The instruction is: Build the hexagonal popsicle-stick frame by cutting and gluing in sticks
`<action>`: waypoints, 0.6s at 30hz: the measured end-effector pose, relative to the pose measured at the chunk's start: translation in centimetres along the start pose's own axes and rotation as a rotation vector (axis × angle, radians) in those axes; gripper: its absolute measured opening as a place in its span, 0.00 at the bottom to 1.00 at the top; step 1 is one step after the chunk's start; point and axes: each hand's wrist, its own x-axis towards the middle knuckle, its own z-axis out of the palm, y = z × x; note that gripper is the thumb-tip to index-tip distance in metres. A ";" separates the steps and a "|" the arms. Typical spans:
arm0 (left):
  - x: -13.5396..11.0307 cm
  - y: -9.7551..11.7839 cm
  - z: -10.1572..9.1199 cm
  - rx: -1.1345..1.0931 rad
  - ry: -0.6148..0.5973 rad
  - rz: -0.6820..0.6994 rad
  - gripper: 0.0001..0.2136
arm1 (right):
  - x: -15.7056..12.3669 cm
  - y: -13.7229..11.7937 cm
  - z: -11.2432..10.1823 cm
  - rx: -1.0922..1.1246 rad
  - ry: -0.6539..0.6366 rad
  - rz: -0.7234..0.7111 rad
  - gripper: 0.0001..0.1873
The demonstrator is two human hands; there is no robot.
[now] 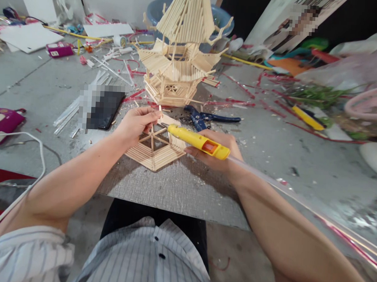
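Note:
My left hand [138,123] pinches a short wooden stick [160,110] upright above the far side of a hexagonal stick frame [152,162]. That frame lies flat on the table, with spokes crossing its open middle. In my right hand [221,149] is a yellow hot glue gun [196,140], its nozzle pointing left, close to the stick and the frame's far edge. A long clear glue stick [268,179] trails from its back end. Just beyond the frame stands a tiered pagoda model [176,69] made of thin wooden sticks. Whether the nozzle touches the wood I cannot tell.
Blue-handled cutters [221,117] lie beyond my right hand. A black phone [109,107] and clear glue sticks [68,109] are at left, near a purple device [4,125]. Behind the pagoda is a blue basin [154,8]. A yellow cutter knife [307,117] lies at right.

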 end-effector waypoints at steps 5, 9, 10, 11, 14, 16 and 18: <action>0.1 -0.1 0.0 -0.002 -0.007 0.009 0.09 | 0.0 0.1 0.0 -0.001 -0.005 0.014 0.21; 0.0 0.0 0.0 0.012 0.001 0.001 0.09 | 0.0 0.2 0.1 -0.006 -0.003 0.012 0.23; 0.0 0.0 0.0 0.011 0.002 -0.001 0.09 | 0.0 0.2 0.1 -0.005 -0.003 0.010 0.23; 0.0 0.0 0.0 0.009 0.001 -0.002 0.09 | 0.0 0.2 0.1 -0.005 -0.004 0.008 0.22; 0.0 0.0 0.0 -0.003 -0.004 -0.005 0.08 | -0.1 0.2 0.1 -0.013 0.005 -0.002 0.21; 0.0 0.0 0.0 -0.009 -0.008 -0.005 0.08 | -0.1 0.2 0.1 -0.015 0.014 -0.013 0.22; 0.0 0.0 0.0 -0.010 -0.012 -0.004 0.08 | -0.1 0.1 0.1 -0.013 0.014 -0.012 0.22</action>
